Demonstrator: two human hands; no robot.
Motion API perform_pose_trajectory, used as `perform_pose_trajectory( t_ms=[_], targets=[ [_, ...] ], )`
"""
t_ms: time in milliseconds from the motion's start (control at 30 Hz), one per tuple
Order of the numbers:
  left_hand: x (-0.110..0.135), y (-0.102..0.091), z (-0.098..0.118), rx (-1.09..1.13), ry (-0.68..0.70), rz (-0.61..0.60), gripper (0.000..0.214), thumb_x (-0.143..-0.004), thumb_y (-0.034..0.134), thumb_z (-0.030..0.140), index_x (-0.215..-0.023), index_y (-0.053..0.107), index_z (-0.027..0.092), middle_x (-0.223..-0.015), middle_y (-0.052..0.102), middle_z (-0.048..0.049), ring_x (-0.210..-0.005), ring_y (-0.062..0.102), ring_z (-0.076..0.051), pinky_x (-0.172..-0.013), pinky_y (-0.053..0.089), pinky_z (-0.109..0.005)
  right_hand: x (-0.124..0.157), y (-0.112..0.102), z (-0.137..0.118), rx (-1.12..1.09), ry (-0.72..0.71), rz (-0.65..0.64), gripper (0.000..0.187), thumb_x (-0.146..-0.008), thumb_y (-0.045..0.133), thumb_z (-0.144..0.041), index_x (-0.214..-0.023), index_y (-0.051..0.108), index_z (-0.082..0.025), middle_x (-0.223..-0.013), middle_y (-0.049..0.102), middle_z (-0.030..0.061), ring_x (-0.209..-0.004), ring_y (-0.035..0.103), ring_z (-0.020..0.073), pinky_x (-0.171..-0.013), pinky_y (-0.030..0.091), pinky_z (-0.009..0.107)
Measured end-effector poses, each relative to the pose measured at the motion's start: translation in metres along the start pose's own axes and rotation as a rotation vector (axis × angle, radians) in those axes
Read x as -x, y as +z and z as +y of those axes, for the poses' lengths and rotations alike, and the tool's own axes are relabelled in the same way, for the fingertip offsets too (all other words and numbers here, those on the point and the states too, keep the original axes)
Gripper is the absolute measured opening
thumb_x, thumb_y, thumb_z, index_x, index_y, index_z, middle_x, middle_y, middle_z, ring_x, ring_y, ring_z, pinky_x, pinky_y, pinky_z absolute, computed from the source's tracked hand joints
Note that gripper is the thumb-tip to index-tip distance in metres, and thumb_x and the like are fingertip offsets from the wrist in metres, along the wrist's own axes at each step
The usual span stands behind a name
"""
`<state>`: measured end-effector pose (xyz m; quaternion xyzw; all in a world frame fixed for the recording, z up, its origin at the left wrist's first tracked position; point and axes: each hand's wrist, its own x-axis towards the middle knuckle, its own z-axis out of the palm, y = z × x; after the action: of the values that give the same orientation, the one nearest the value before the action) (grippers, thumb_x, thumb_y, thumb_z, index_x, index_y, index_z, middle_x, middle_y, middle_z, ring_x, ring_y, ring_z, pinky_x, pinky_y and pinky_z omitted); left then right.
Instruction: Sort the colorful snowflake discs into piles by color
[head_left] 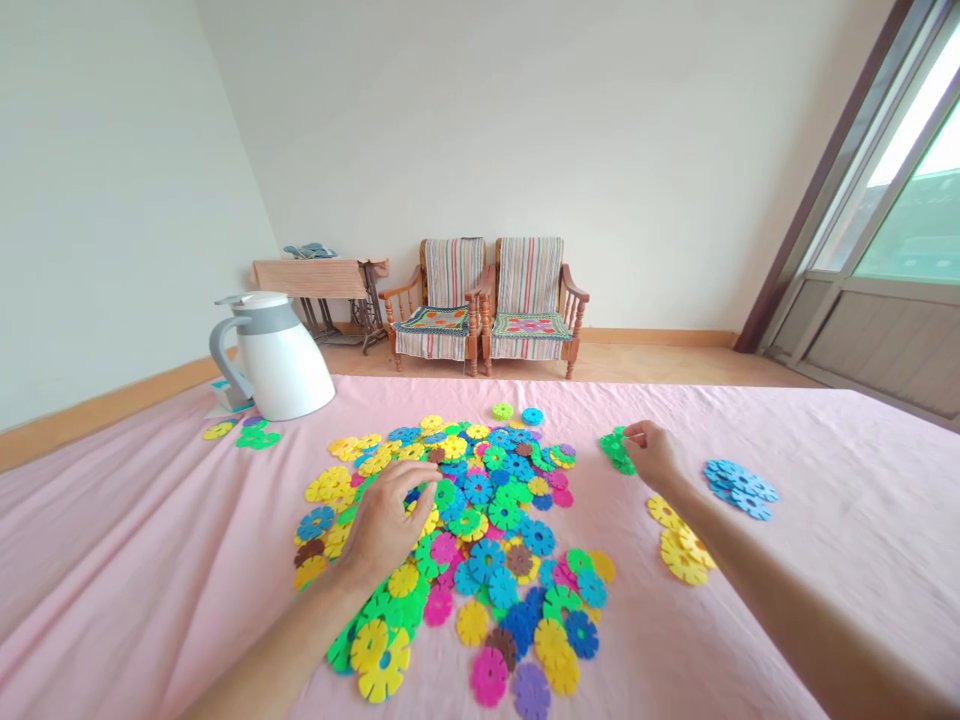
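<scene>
Left hand [386, 525] half closed on the near middle of a loose heap of plastic snowflake discs [487, 560], fingers curled over the pieces, any real grip on a disc impossible to tell. Right hand [652, 455] to the right of the heap, thumb and fingertips [628, 432] nearly pinched together at a small cluster of green discs [616, 452], hold on them unclear. Farther right, blue discs [739, 488] on the far side and yellow discs [681, 545] on the near side. Off to the far left, a white plastic jug [281, 360], on a pink sheet [135, 590]. Risk of mixed colours from a careless sweep of the right forearm [750, 590], just beside the yellow discs; risk too of extra discs dragged along on lifting from the heap, their slots snagging on neighbours.
</scene>
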<state>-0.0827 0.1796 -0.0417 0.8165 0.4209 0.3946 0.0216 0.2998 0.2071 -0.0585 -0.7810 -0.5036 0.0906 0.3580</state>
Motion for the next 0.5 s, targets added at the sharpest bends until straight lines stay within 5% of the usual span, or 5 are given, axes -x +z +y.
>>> perform_pose_trajectory(
  t_ms=[200,400,500],
  targets=[
    [-0.001,0.001,0.001,0.004,-0.008,-0.003,0.018,-0.087,0.052,0.023,-0.091,0.069,0.022,-0.098,0.07,-0.004,-0.097,0.063,-0.021,-0.088,0.051,-0.038,0.0,0.0,0.003,0.045,-0.014,0.04,0.025,-0.092,0.053,-0.035,-0.108,0.059,-0.017,-0.107,0.062,0.0052,-0.088,0.062,0.0155,-0.077,0.052,0.035],
    [0.001,0.001,0.002,0.005,-0.028,-0.011,0.018,-0.087,0.052,0.023,-0.091,0.069,0.022,-0.097,0.07,-0.0039,-0.096,0.063,-0.02,-0.088,0.05,-0.037,0.036,0.038,-0.053,-0.038,-0.382,-0.133,0.011,-0.083,0.056,-0.02,-0.085,0.067,-0.018,-0.079,0.067,0.0009,-0.072,0.062,0.0133,-0.071,0.048,0.027],
    [0.002,0.001,0.002,0.007,-0.029,-0.01,0.018,-0.086,0.052,0.022,-0.09,0.069,0.022,-0.096,0.07,-0.0039,-0.096,0.063,-0.02,-0.089,0.05,-0.037,0.054,0.056,-0.083,-0.059,-0.541,-0.213,0.017,-0.079,0.055,-0.017,-0.086,0.07,-0.021,-0.084,0.069,0.0016,-0.078,0.063,0.0148,-0.074,0.046,0.025]
  ],
)
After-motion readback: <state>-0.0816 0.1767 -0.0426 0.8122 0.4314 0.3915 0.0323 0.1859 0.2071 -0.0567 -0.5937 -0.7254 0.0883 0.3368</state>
